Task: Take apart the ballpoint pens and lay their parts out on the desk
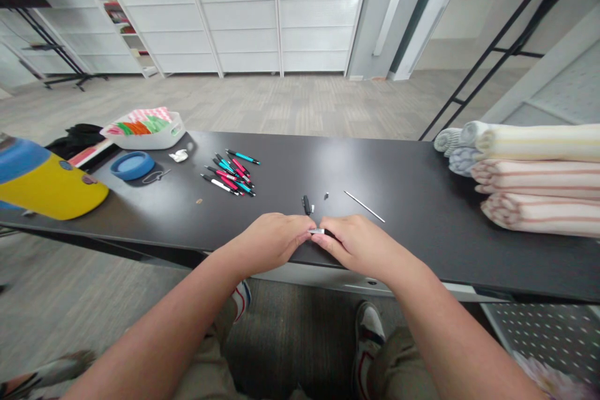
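Observation:
My left hand (276,237) and my right hand (359,240) meet near the table's front edge, fingers pinched on a short white pen barrel (317,231). A dark part shows at the barrel's right end, mostly hidden by my right fingers. Just beyond my hands lie a black pen piece (306,204), a small white piece (312,208) and a small dark pen tip (327,195). A thin silvery ink refill (364,206) rests slantwise beyond my right hand. To the left is a loose pile of click pens (229,176) in pink, turquoise and white.
Rolled striped towels (539,178) are stacked on the right of the dark table (412,200). At the left stand a white basket (162,137) of colourful packets, a blue round lid (132,165), a crumpled tissue (179,155) and a yellow-and-blue object (51,184).

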{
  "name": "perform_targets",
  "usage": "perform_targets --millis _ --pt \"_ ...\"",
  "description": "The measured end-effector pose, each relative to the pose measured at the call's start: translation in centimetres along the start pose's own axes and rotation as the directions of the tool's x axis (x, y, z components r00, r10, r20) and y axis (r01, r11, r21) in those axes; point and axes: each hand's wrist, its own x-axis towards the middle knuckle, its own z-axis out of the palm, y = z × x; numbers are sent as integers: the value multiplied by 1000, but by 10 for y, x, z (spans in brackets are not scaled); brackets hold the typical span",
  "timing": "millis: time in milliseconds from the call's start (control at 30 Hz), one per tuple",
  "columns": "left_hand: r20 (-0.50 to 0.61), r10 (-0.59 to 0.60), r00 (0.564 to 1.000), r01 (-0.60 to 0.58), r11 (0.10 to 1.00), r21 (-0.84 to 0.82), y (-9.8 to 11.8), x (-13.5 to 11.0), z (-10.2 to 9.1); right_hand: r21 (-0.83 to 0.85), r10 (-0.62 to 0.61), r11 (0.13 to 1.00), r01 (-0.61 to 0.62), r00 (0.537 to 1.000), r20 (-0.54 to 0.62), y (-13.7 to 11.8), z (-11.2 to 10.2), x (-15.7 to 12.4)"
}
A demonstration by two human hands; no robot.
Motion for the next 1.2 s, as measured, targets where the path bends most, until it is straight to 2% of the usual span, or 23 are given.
perform_targets --millis 267,533,667,833,1000,1200 --pt "17 0 1000 -1 999 49 1 0 0 -22 35 999 -35 999 8 -2 0 -1" --pt "34 -5 999 3 998 67 6 -2 -3 33 33 999 -34 999 22 -1 -1 -2" --pt "-35 2 999 1 997 72 5 -2 0 132 12 991 -13 1000 6 1 -2 -2" --pt "-128 -22 992 40 989 142 6 -3 6 254 42 967 -28 998 -48 4 -2 -2" --pt "-84 -30 996 38 994 102 9 -4 2 243 22 970 -13 999 -35 5 2 -1" --pt "-36 -72 997 74 996 58 4 -1 -3 224 -35 974 39 999 -22 7 4 -1"
